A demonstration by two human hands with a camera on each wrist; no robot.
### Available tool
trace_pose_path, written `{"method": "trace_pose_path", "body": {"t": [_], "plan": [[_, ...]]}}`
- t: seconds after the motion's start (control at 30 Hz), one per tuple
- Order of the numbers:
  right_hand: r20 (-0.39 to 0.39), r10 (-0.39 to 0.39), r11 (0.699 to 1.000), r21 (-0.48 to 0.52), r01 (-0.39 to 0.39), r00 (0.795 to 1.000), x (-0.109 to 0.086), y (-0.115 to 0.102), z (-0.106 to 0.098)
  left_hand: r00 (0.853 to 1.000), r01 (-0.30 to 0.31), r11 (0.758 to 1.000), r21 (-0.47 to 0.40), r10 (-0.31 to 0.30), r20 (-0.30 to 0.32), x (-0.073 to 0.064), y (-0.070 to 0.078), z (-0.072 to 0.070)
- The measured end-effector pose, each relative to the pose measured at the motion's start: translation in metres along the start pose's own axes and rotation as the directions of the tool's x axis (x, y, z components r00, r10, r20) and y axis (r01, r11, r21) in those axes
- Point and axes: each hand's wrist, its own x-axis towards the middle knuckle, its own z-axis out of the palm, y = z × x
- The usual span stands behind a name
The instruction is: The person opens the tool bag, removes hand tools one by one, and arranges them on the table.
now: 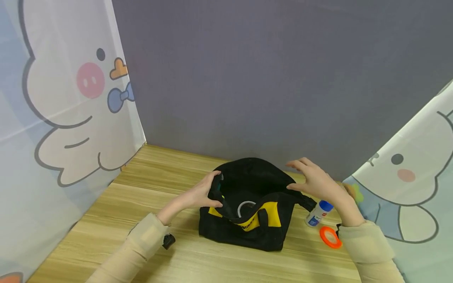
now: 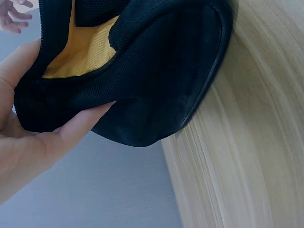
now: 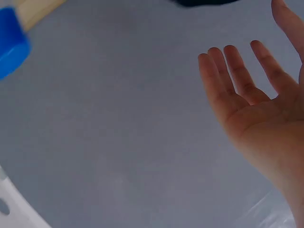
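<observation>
A black and yellow fabric tool bag (image 1: 244,239) stands on the wooden table with its top gaping. At its left end my left hand (image 1: 199,193) grips the rim, thumb on one side and fingers on the other; the left wrist view shows this hold on the black cloth (image 2: 156,76). Inside the bag a white curved thing (image 1: 242,206) shows in part; the rest of the interior is dark. My right hand (image 1: 315,179) hovers by the bag's right end, its fingers spread and apart from the cloth. In the right wrist view its palm (image 3: 270,114) holds nothing.
Right of the bag is a white glue stick (image 1: 314,218) with a blue cap, near an orange roll of tape (image 1: 323,234). A small black buckle-like piece (image 1: 168,241) lies by my left sleeve. A grey partition (image 1: 265,86) and printed curtains (image 1: 70,157) enclose the table.
</observation>
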Motion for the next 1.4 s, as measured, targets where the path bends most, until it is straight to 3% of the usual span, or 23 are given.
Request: {"method": "trace_pose_path", "body": {"t": [0.5,0.9,1.4], "plan": [[0.086,-0.112,0.993,0.053,0.108,0.99,0.036,-0.035,0.044,1.0,0.007,1.0,-0.011,-0.007,-0.001,-0.001,0.001,0.0],[0.178,-0.091,0.996,0.026,0.088,0.98,0.049,-0.053,0.071,1.0,-0.001,1.0,-0.005,0.001,-0.007,-0.002,0.001,0.0],[0.269,-0.084,0.996,-0.007,0.089,0.96,0.068,-0.056,0.092,1.0,0.008,1.0,-0.003,-0.008,-0.003,-0.002,0.003,0.0]]}}
